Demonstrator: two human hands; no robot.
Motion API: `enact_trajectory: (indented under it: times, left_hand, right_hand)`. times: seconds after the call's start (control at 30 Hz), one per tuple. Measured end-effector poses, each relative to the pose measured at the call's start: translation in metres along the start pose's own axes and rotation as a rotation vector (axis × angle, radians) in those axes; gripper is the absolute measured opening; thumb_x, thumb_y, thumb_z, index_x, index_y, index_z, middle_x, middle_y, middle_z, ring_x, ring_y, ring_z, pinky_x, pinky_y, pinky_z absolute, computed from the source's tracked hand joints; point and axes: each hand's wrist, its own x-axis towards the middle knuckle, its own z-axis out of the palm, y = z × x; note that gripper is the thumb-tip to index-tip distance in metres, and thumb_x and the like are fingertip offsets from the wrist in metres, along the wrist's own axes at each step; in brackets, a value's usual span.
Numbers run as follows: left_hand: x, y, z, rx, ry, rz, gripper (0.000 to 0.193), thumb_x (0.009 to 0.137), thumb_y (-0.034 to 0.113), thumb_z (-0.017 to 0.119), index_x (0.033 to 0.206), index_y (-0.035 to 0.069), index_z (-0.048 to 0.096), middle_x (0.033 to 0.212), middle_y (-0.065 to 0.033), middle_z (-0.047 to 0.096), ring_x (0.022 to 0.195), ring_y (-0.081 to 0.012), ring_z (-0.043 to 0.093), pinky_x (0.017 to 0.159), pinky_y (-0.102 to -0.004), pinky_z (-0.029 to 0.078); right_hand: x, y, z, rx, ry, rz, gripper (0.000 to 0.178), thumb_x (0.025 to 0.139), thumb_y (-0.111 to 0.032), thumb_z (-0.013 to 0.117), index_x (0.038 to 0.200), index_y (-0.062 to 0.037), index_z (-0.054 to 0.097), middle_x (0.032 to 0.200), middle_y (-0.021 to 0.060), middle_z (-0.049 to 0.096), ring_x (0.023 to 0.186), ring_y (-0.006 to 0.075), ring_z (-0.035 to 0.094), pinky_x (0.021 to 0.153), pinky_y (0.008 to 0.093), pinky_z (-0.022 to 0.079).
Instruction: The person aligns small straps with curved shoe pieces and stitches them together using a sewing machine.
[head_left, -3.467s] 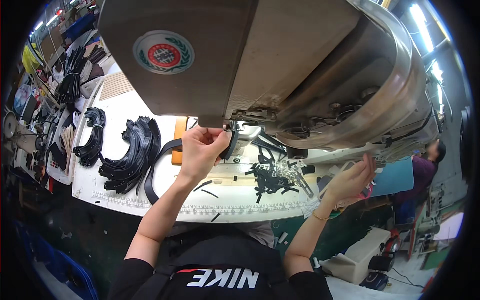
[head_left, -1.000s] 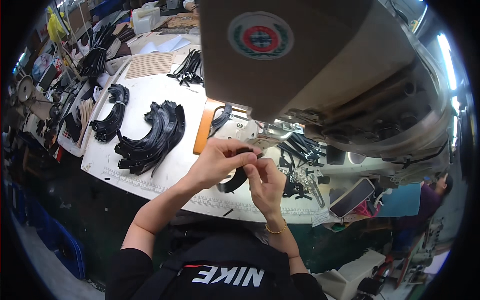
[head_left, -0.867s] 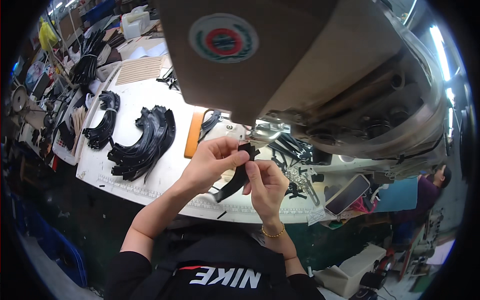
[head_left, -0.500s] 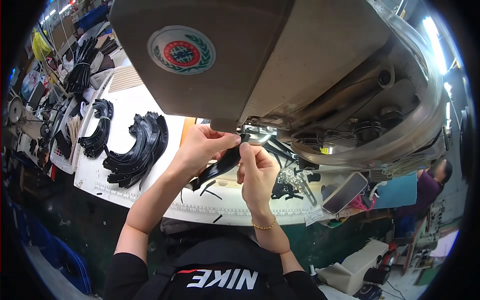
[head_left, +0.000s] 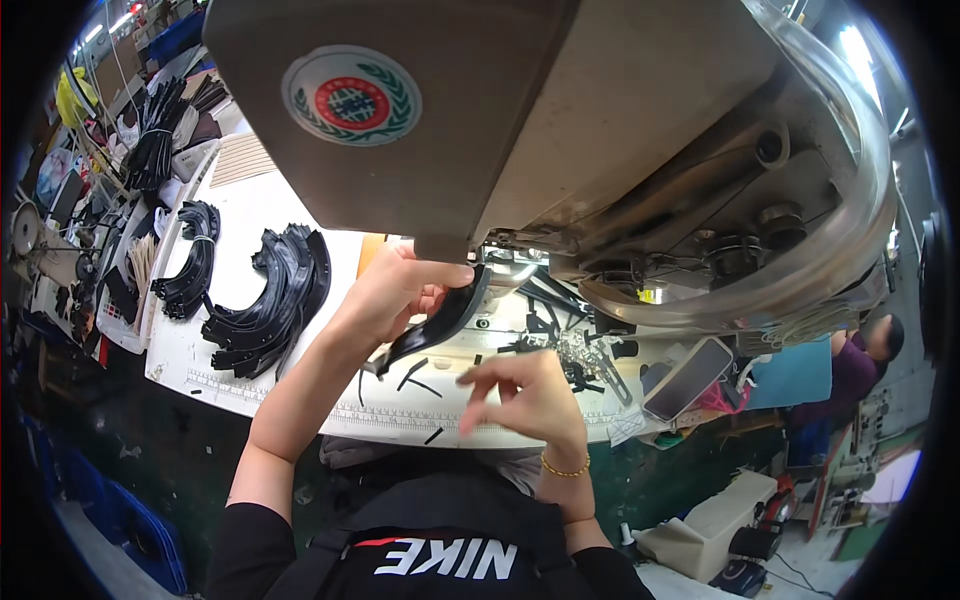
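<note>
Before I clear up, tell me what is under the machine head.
At the lower edge of the machine head, the left hand pinches a black strip; black straps show to its right. The head itself covers whatever lies farther under, so that cannot be seen.

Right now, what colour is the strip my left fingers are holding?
The strip is shiny black; the head view shows it best.

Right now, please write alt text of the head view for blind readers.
A person's left hand holds a curved black strap at a sewing machine; the blurred right hand is open, apart from the strap. Piles of black strips lie on the white table.
</note>
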Motion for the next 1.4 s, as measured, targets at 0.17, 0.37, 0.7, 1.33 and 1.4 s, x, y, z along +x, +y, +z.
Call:
enact_trajectory:
  times: [0.17,0.37,0.7,1.33,1.4]
  left_hand:
    - [-0.005,0.003,0.014,-0.007,0.065,0.076,0.005,0.077,-0.001,0.061,0.080,0.002,0.061,0.069,-0.0021,0.059,0.051,-0.0055,0.054,0.043,-0.0161,0.041]
    - [-0.008,0.004,0.013,0.037,0.024,0.107,0.004,0.077,0.000,0.061,0.081,0.000,0.060,0.069,-0.0022,0.057,0.052,-0.0061,0.053,0.044,-0.0165,0.041]
    - [-0.010,0.001,0.008,-0.072,-0.058,0.145,0.008,0.079,0.002,0.062,0.086,-0.001,0.061,0.076,-0.0071,0.060,0.059,-0.0114,0.057,0.050,-0.0219,0.050]
    - [-0.021,-0.017,0.000,0.421,0.081,0.418,0.017,0.074,0.006,0.071,0.088,-0.001,0.065,0.075,-0.0056,0.062,0.066,-0.0098,0.061,0.058,-0.0225,0.050]
    - [-0.028,-0.020,0.001,0.853,0.118,0.810,0.018,0.069,0.004,0.074,0.084,-0.001,0.066,0.076,-0.0069,0.063,0.066,-0.0121,0.064,0.059,-0.0231,0.051]
  right_hand:
    - [0.023,0.012,0.027,0.500,0.389,-0.005,0.032,0.094,-0.022,0.049,0.080,0.0020,0.065,0.061,0.0017,0.061,0.041,-0.0007,0.039,0.038,0.0147,0.028]
    - [0.037,0.007,0.037,0.529,0.528,0.006,0.021,0.088,-0.017,0.060,0.082,0.0027,0.064,0.061,0.0029,0.061,0.040,-0.0013,0.038,0.035,0.0145,0.025]
    - [0.048,0.026,0.033,0.383,0.648,-0.082,0.021,0.088,-0.017,0.060,0.083,0.0022,0.065,0.061,0.0031,0.061,0.040,-0.0016,0.038,0.035,0.0145,0.025]
    - [0.040,0.021,0.044,0.899,0.564,-0.032,0.018,0.091,-0.016,0.055,0.089,0.0010,0.061,0.062,0.0010,0.056,0.045,0.0046,0.044,0.045,0.0190,0.038]
    - [0.042,0.025,0.045,0.929,0.549,-0.037,0.018,0.091,-0.017,0.055,0.090,0.0004,0.061,0.060,-0.0002,0.054,0.045,0.0050,0.043,0.045,0.0201,0.038]
